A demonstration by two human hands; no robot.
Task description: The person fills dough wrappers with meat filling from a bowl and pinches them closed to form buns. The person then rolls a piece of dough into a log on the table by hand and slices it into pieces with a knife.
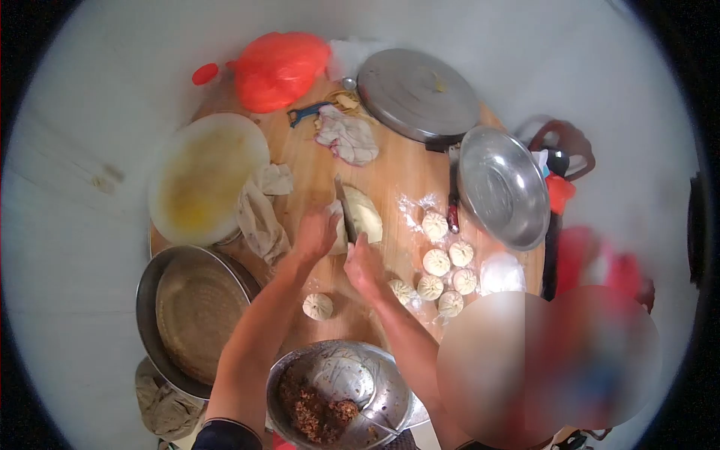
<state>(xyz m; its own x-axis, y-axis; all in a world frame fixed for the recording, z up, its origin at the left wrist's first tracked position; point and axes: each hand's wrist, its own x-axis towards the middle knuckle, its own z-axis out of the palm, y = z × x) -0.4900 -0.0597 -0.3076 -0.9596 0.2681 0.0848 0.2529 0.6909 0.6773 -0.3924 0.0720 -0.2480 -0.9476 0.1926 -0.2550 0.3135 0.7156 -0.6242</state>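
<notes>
Clock from the dough piece (pixel 362 214), 12 = away from the person. Dough sits near mid-board, knife (pixel 345 206) alongside its 9 o'clock flank, tip toward 12.

Right hand (pixel 363 262) at 6, fingers closed, looks clamped on the knife's handle end. Left hand (pixel 316 231) at 8, just beside the blade, fingers bunched together; can't tell if they pinch anything.

Status: eight pleated buns shaped. Seven in a loose group at 4, nearest the basin one (pixel 435 225); one lone bun (pixel 318 306) at 7. Not shaped: the dough piece. Meat filling (pixel 319 412) remains in the steel bowl (pixel 279 367) at 6, so my read is part-way; total count can't be judged.

Around: steel basin (pixel 502 191) at 3, second knife (pixel 453 217) lying between it and dough. Round metal lid (pixel 416 90) at 1, crumpled cloth (pixel 349 136) at 12, red plastic bag (pixel 281 69) at 11, large plate (pixel 206 176) at 10, deep pan (pixel 196 319) at 8.

In the way: rumpled cloth (pixel 261 217) at 9 crowds the left-hand side; right forearm (pixel 409 326) passes between lone bun and group. Area at 4-5 beyond is blurred, can't tell.
</notes>
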